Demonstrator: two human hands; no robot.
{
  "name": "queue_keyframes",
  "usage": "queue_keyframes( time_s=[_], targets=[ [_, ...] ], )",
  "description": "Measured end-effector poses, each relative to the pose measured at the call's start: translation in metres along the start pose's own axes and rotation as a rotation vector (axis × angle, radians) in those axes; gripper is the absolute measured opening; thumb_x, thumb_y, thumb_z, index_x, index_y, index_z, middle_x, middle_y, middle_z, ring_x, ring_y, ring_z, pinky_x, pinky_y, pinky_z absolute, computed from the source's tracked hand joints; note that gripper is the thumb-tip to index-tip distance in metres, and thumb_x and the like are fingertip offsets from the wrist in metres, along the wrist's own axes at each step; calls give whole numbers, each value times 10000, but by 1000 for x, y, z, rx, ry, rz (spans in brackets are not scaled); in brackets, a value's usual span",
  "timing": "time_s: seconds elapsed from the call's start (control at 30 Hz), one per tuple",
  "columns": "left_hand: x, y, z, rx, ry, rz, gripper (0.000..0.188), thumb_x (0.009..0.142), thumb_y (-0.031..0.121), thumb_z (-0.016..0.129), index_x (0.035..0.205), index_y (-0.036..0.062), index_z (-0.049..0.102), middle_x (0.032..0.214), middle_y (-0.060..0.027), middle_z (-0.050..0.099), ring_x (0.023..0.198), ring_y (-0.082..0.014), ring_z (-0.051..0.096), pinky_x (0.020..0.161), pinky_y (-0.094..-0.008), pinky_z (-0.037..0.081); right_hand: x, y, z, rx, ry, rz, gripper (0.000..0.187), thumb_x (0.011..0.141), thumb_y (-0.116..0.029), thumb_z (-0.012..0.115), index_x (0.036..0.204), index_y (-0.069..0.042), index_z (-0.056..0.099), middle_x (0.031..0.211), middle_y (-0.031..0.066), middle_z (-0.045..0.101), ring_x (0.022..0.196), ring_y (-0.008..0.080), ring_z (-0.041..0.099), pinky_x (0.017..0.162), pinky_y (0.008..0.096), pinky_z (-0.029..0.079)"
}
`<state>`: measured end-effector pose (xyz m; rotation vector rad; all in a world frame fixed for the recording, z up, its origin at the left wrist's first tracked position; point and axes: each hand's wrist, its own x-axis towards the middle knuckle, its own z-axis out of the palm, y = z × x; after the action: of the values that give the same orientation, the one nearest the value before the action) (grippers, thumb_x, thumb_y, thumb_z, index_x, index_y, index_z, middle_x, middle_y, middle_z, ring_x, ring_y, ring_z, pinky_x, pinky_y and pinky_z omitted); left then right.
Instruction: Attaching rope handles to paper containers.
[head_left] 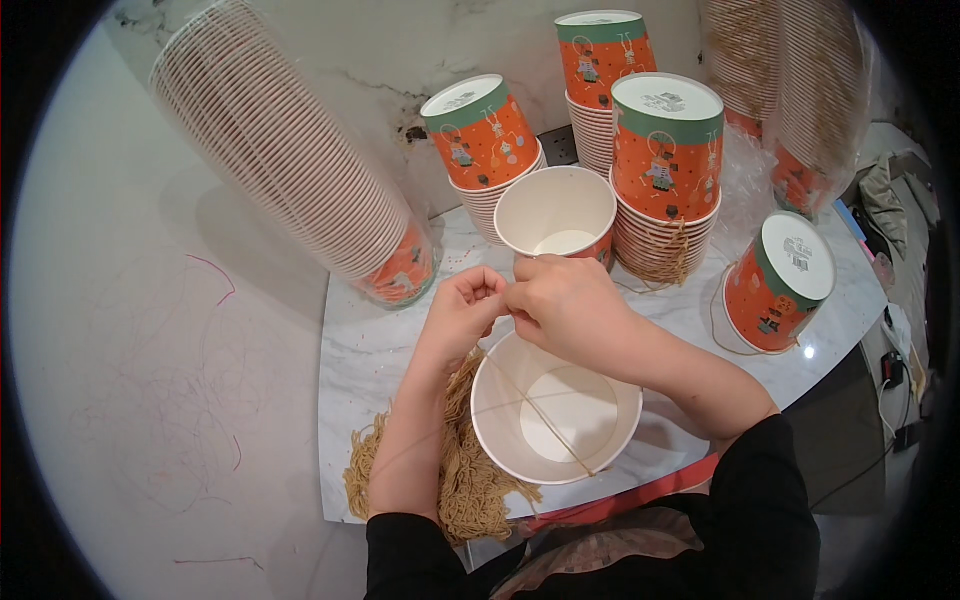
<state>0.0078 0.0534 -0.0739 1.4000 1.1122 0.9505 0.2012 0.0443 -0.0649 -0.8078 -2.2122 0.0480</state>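
Note:
An open white paper bucket stands upright in front of me. A thin tan cord runs across its mouth from the near right rim up toward my fingers. My left hand and my right hand meet above the far rim, fingertips pinched together on the cord's end; the exact grip is partly hidden. Beneath and beside my left forearm lies a loose heap of tan cords. Just beyond my hands sits another open white paper bucket.
Upside-down stacks of orange and green buckets stand at the back, some with cord around them. One inverted bucket with cord is at right. A tall wrapped bucket stack leans at left. The marbled table has a curved right edge.

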Motion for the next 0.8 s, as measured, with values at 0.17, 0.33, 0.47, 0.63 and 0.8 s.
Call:
queue_keyframes(
  time_s=[0.17,0.33,0.47,0.63,0.8],
  targets=[
    [-2,6,-6,32,-53,-74,59,873,84,704,907,58,663,750,55,639,578,3,463,496,-174,330,-1,2,7,-7,-36,6,64,726,-110,707,779,-73,707,771,62,613,772,265,660,640,424,538],
    [2,2,-2,17,-11,-50,77,878,74,716,926,58,659,767,48,650,586,6,479,494,-177,332,1,2,2,1,-26,30,70,735,-113,704,795,-78,708,787,60,613,789,266,654,650,421,536],
    [2,0,7,-205,65,34,68,929,71,686,964,46,633,738,52,609,525,4,384,463,-191,262,5,5,-4,8,53,69,76,756,-123,714,821,-83,712,808,56,617,805,258,656,662,416,534],
    [3,-6,22,-210,145,134,99,912,69,704,977,48,633,781,41,653,547,20,454,460,-161,296,6,13,-12,-17,23,114,93,774,-125,726,854,-77,724,795,64,620,783,260,661,651,408,530],
    [5,-12,24,-208,164,38,126,896,51,693,1009,48,640,770,49,649,530,23,431,453,-168,278,9,22,-15,111,-12,153,114,762,-111,751,825,-27,708,780,80,637,686,273,659,613,370,517]
  ],
)
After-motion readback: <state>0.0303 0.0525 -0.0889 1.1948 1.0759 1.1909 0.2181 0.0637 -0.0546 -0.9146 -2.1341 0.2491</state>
